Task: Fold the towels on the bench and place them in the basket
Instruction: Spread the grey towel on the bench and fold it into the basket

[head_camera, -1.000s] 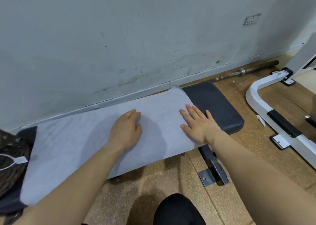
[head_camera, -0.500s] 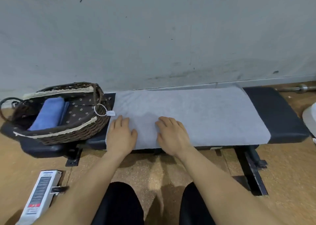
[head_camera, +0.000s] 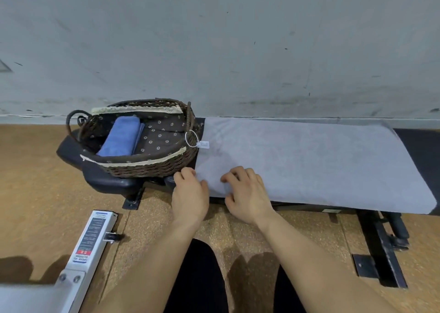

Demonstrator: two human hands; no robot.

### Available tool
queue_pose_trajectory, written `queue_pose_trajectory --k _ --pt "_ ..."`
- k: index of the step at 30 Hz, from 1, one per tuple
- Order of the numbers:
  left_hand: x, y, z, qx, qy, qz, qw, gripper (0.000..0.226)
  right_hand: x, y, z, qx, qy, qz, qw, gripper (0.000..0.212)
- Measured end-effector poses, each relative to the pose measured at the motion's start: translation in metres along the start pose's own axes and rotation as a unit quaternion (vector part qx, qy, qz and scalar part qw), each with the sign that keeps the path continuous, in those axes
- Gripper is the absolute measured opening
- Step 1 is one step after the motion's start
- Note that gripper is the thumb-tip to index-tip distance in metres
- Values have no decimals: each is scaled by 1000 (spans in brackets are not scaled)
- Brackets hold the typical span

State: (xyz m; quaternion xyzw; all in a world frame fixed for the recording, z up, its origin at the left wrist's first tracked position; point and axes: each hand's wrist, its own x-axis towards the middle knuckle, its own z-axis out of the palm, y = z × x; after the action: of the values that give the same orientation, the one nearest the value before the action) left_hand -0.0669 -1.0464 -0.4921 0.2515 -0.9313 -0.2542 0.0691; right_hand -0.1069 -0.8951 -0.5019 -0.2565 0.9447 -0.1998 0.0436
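Head view: grey towel (head_camera: pixel 309 165) lies flat on the bench (head_camera: pixel 421 151), long axis along the bench. Both hands are at its near left corner beside the basket (head_camera: pixel 142 167), which holds a folded blue towel (head_camera: pixel 121 136). Left hand (head_camera: pixel 190 198) pinches the corner and right hand (head_camera: pixel 248 196) has fingers curled, gripping the near edge; the free length lies to the right, so the fold likely runs rightward. Basket tag (head_camera: pixel 203 144) and white frame label (head_camera: pixel 89 236): print unreadable.

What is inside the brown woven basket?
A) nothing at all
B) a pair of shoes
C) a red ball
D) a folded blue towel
D: a folded blue towel lies inside the brown woven basket, against its dark flowered lining.
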Motion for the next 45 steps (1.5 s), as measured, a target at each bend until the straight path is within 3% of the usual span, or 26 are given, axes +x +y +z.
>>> queue_pose_trajectory --k 12,16,22,25,28,32,37,40,45 --pt "-6 -12 1 -183 -27 -148 972 25 -4 -7 -13 -25 -68 -14 997 51" --pt "-6 -9 6 -192 -49 -212 957 26 -8 -8 -10 -26 -71 -25 997 55" --pt "-9 10 -4 -268 -60 -134 952 14 -10 -13 -4 -13 -2 -48 999 58" --pt "-5 22 -13 -300 -92 -80 946 12 -5 -13 -9 50 48 -21 997 37" --pt "1 35 -20 -324 -125 -70 935 10 2 -2 -24 185 41 49 981 19" --pt "14 70 -18 -230 -62 5 971 8 9 19 -38 252 46 85 963 15" --pt "76 112 13 -160 -45 89 982 22 18 47 -46 272 28 128 953 6" --pt "124 129 29 -114 -52 75 989 29 21 54 -44 292 -30 157 943 10" --pt "186 134 40 102 -90 -10 991 41 32 62 -52 378 -65 200 902 20"
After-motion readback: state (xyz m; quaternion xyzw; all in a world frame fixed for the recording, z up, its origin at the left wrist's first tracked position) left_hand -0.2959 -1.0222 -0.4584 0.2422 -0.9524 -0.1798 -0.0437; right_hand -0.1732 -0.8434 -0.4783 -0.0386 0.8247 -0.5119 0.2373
